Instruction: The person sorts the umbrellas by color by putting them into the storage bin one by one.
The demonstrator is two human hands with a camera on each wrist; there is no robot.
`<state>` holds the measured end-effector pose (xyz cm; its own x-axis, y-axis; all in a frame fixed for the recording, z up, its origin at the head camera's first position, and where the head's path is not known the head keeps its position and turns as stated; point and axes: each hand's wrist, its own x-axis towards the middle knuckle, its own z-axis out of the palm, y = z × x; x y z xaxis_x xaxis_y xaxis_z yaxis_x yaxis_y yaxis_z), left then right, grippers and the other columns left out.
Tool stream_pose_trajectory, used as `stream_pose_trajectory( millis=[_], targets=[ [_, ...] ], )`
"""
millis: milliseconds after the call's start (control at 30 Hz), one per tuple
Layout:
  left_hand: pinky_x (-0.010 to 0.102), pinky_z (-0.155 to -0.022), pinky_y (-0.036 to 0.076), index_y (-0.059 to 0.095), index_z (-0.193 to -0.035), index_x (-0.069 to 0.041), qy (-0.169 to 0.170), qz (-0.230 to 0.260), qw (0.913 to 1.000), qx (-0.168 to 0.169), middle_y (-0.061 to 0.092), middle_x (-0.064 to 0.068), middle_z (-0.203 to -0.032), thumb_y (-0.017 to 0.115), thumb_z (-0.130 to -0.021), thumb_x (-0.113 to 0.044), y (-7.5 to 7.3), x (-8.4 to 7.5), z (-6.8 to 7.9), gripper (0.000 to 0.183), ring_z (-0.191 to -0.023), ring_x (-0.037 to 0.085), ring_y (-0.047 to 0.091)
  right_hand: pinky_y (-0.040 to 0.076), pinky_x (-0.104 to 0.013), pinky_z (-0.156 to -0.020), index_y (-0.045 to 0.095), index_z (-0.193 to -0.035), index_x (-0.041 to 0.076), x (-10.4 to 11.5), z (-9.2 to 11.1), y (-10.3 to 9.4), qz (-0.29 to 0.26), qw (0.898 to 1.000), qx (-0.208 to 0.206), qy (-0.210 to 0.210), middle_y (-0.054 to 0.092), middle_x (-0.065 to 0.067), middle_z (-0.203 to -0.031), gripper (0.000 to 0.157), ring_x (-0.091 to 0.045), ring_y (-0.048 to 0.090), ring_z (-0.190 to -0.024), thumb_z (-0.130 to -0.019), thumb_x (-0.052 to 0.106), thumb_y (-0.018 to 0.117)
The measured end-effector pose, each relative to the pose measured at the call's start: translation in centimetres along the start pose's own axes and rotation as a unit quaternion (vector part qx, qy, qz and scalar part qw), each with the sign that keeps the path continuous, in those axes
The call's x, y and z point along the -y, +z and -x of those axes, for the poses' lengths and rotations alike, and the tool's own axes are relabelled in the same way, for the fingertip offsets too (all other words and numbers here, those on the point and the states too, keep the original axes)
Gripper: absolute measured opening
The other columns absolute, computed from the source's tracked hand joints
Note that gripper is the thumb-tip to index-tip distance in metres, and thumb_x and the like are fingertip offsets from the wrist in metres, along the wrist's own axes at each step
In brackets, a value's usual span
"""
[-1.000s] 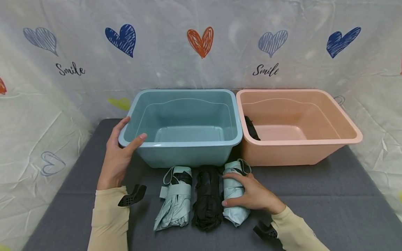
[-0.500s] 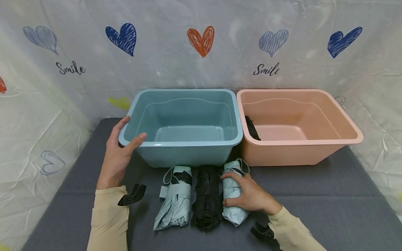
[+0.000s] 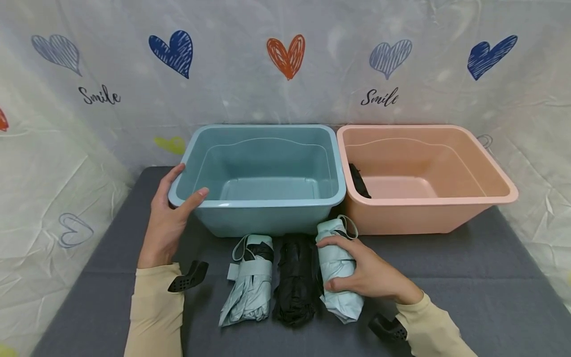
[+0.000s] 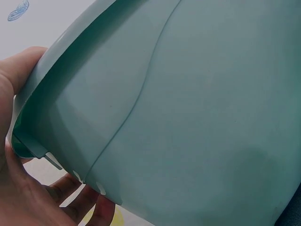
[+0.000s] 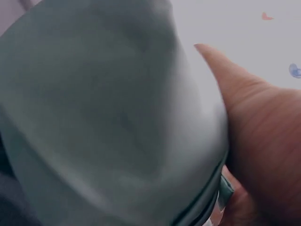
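Observation:
My left hand (image 3: 167,218) grips the front left corner of the blue tub (image 3: 267,204), thumb over the rim and fingers along its outer side. In the left wrist view the fingers curl round the tub's wall (image 4: 188,117). My right hand (image 3: 366,270) holds a folded light-blue umbrella (image 3: 335,260) with a cord loop, thumb and fingers on its two sides. That umbrella fills much of the right wrist view, its cloth (image 5: 108,103) close to the camera. To its left lie a folded black umbrella (image 3: 295,282) and another folded light-blue umbrella (image 3: 252,282).
A pink tub (image 3: 428,201) stands against the blue one on the right, with a dark object (image 3: 358,181) at its left inner wall. Both stand on a grey cloth-covered table (image 3: 468,277). Behind hangs a white curtain (image 3: 330,59) with printed hearts.
My right hand has picked up the right light-blue umbrella slightly, shifting it up and to the right, a little away from the black one. The left hand keeps its place on the blue tub.

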<state>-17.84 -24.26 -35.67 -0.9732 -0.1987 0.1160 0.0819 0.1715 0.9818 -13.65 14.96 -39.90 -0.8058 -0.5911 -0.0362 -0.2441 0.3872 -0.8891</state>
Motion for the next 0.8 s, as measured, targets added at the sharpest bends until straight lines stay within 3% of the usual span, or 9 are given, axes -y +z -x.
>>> stream_pose_trajectory(
  millis=[200, 433, 800],
  targets=[
    [0.052, -0.111, 0.026, 0.032, -0.159, -0.036, 0.001, -0.004, 1.0000, -0.001, 0.018, 0.005, -0.165, 0.074, -0.095, -0.026, -0.1, 0.0, 0.1, 0.077, -0.143, 0.029, 0.026, 0.055, -0.043, -0.080, 0.049, -0.146, 0.020, 1.0, 0.5, -0.6, -0.122, 0.992, 0.035, -0.016, 0.053, -0.016, -0.123, 0.068, -0.033, 0.063, -0.095, -0.087, 0.013, 0.082],
    [0.051, -0.111, 0.026, 0.032, -0.159, -0.034, 0.002, 0.001, 1.0000, -0.001, 0.018, 0.004, -0.165, 0.074, -0.095, -0.025, -0.1, 0.1, 0.0, 0.077, -0.144, 0.029, 0.026, 0.057, -0.053, -0.079, 0.047, -0.147, 0.017, 2.2, 0.9, -0.5, -0.209, 0.976, 0.051, -0.035, 0.049, -0.024, -0.125, 0.068, -0.042, 0.062, -0.100, -0.088, 0.005, 0.079],
    [0.051, -0.111, 0.026, 0.031, -0.159, -0.035, 0.006, -0.006, 1.0000, 0.003, 0.018, 0.004, -0.165, 0.073, -0.095, -0.026, 0.0, 0.1, -0.1, 0.077, -0.144, 0.029, 0.026, 0.056, -0.050, -0.084, 0.045, -0.148, 0.012, 3.1, 1.6, -0.5, -0.269, 0.959, 0.062, -0.061, 0.047, -0.026, -0.129, 0.068, -0.040, 0.060, -0.106, -0.088, 0.001, 0.076]
  ],
)
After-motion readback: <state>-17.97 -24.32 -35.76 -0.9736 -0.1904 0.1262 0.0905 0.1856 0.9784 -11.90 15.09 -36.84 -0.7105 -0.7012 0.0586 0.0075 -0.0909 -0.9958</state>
